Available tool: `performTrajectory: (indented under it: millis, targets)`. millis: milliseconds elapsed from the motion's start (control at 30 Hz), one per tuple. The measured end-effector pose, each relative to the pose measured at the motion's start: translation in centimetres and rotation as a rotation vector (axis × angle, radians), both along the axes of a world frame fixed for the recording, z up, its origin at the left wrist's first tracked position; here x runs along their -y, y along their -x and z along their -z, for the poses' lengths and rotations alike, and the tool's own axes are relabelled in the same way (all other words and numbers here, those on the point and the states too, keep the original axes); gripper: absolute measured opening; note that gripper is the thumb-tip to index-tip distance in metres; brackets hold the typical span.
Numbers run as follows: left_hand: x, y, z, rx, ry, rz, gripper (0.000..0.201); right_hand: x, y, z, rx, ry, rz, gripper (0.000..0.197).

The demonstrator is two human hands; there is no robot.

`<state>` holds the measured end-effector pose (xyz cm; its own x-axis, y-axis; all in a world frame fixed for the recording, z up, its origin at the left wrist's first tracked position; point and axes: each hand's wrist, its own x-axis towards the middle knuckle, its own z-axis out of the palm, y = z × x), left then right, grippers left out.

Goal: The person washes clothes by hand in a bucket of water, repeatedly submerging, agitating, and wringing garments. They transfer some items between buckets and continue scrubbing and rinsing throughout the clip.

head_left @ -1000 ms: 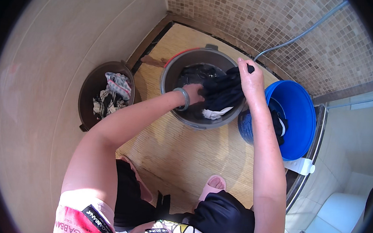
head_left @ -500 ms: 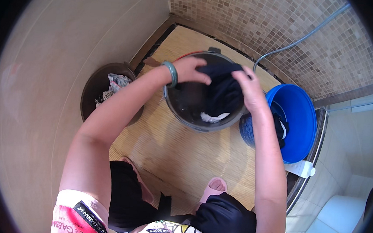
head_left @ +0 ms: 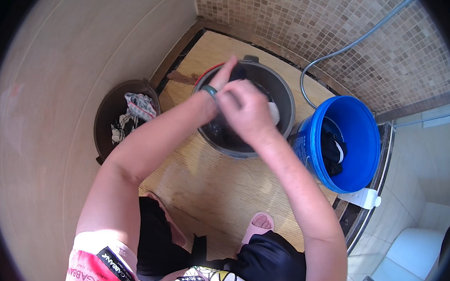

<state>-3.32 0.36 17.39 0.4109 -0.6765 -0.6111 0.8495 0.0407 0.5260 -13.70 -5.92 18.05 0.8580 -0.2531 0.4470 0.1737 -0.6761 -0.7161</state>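
Over a grey bucket (head_left: 290, 116), my two hands come together on a dark garment (head_left: 238, 72), of which only a small bunch shows behind the fingers. My left hand (head_left: 221, 86), with a green bangle at the wrist, grips it with one digit pointing up; its other fingers are hidden. Closed and smeared by motion, my right hand (head_left: 248, 110) crosses in front of the left at the cloth. A white piece (head_left: 273, 114) shows inside the bucket beside my right hand, and the water below looks dark.
Left stands a dark bucket (head_left: 102, 125) with printed and dark clothes (head_left: 140, 106). Right is a blue bucket (head_left: 361, 149) holding black cloth (head_left: 331, 154), with a white bottle (head_left: 363, 198) beside it. A grey hose (head_left: 338, 50) hangs along the mosaic wall. My feet wear pink slippers (head_left: 254, 229).
My right hand has swung left from the bucket's right side to meet my left hand. The garment, spread between the hands before, is now bunched up at them.
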Motion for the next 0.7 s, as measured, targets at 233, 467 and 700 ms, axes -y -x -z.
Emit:
performTrajectory:
  millis: [233,467,700]
  targets:
    - [2.6,2.6,5.6,0.003,0.000,0.076,0.041,3.3,-1.0,3.3,-0.090,0.111,0.368,0.019]
    - [2.2,4.0,2.0,-0.012,-0.181,0.207,0.037,5.8,0.1,5.9,-0.330,0.117,0.414,0.026]
    - [0.0,-3.5,8.3,1.097,-0.840,0.334,0.074,7.0,-2.8,8.7,-0.522,0.267,0.254,0.035]
